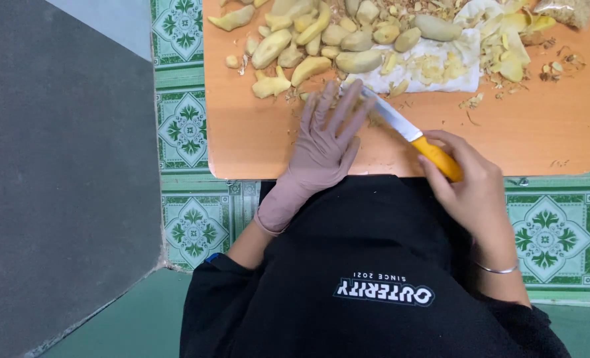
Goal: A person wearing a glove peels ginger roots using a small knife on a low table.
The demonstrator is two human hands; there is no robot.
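While the right hand (471, 182) grips the knife (411, 136), peeled ginger (321, 43) covers the table (540, 126).

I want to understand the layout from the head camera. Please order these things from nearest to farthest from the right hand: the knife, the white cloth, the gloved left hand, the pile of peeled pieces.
1. knife: held in the right hand.
2. gloved left hand: beside, on the blade.
3. white cloth: above, on the board.
4. pile of peeled pieces: upper left of the board.

Knife blade (388, 114) tip hidden — under the left hand's fingers (338, 109).
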